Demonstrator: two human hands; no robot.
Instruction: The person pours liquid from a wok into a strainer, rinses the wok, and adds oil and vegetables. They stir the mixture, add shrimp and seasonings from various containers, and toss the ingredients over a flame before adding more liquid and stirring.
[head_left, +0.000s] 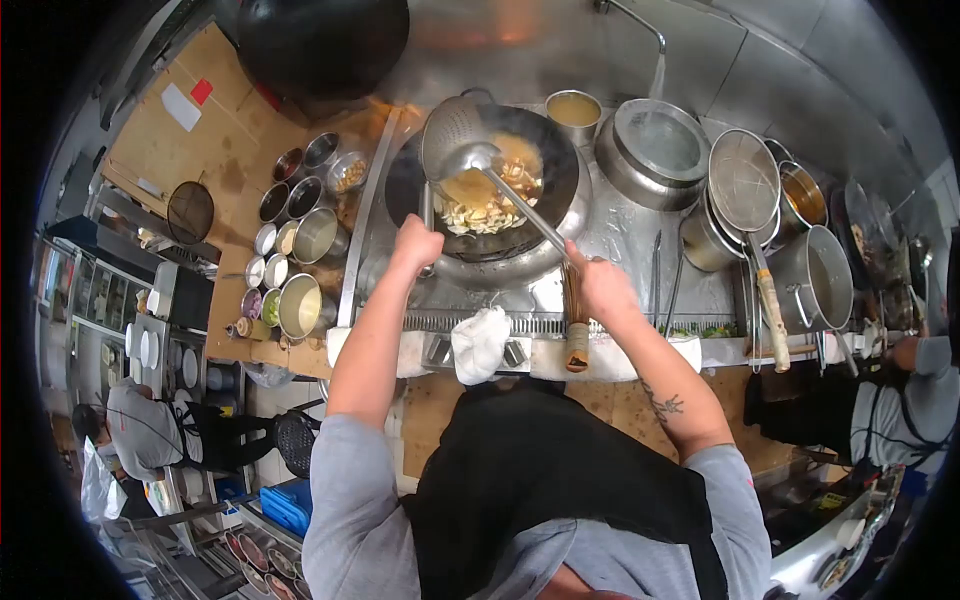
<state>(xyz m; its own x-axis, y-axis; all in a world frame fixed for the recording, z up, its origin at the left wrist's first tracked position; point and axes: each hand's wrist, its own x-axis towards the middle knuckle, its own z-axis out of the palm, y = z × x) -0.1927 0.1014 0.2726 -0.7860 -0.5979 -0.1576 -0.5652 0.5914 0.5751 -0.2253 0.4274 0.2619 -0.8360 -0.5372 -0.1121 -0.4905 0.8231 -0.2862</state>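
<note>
My left hand (418, 244) is closed around the handle of a perforated skimmer (448, 128), which is tilted up over the left side of a black wok (563, 172). My right hand (604, 287) grips the long handle of a steel ladle (520, 208). The ladle's bowl overlaps the skimmer's lower edge in this view. Pale sliced food (478, 214) lies in the wok with brownish liquid beside it. Below the wok, a white cloth (481, 345) rests on the stove's front edge, and a bamboo brush (577, 335) lies near my right hand.
Several seasoning containers (300, 305) stand at the left. A lidded steel pot (650, 150) sits under a running tap (661, 50), beside a small liquid-filled pot (574, 112). At the right, a wire strainer (744, 180) rests across pots. Other people (150, 425) stand at both sides.
</note>
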